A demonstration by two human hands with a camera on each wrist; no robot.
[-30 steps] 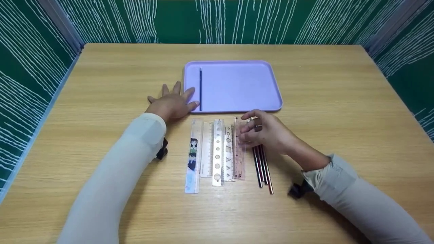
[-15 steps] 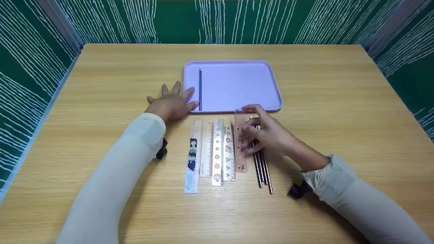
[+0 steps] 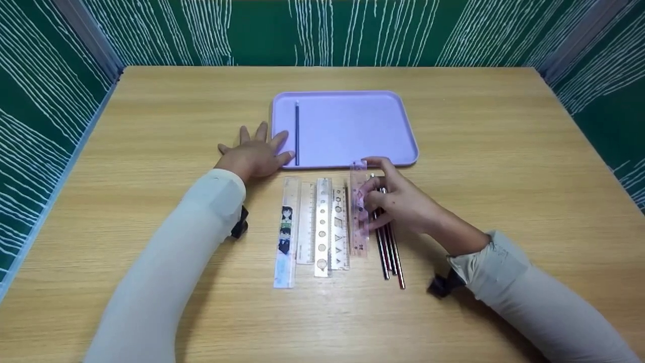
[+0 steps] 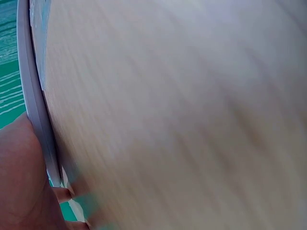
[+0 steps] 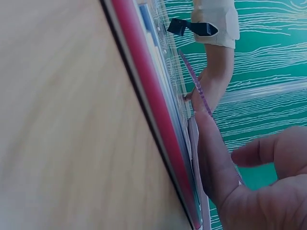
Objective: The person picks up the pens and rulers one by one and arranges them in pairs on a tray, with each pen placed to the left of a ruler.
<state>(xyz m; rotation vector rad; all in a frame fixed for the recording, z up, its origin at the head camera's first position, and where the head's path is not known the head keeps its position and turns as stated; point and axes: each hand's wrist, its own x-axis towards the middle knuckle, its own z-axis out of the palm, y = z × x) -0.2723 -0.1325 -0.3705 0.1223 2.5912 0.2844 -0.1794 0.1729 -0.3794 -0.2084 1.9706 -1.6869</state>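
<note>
My left hand [image 3: 252,154] [image 4: 21,177] lies with fingers spread at the front left corner of the purple tray [image 3: 352,131], its thumb and forefinger over the rim. On the tray lies one dark pencil [image 3: 297,133]. My right hand [image 3: 405,201] [image 5: 264,203] pinches a clear pink ruler [image 3: 359,239] between thumb and fingers. In the right wrist view this ruler [image 5: 195,81] slants up off the table, and the head view shows its far end overlapping the tray's front edge. Under the right hand lie several shiny pencils [image 3: 392,254], their upper parts partly hidden.
Left of the pink ruler lie a ruler with cutout shapes [image 3: 340,227], a ruler with round holes [image 3: 322,232], a plain clear ruler [image 3: 305,227] and a ruler with cartoon figures [image 3: 285,237]. Green walls [image 3: 262,30] border the wooden table [image 3: 151,101].
My right hand has lifted the pink ruler and shifted it away from me and slightly right, off its place beside the cutout ruler. The left hand has stayed put.
</note>
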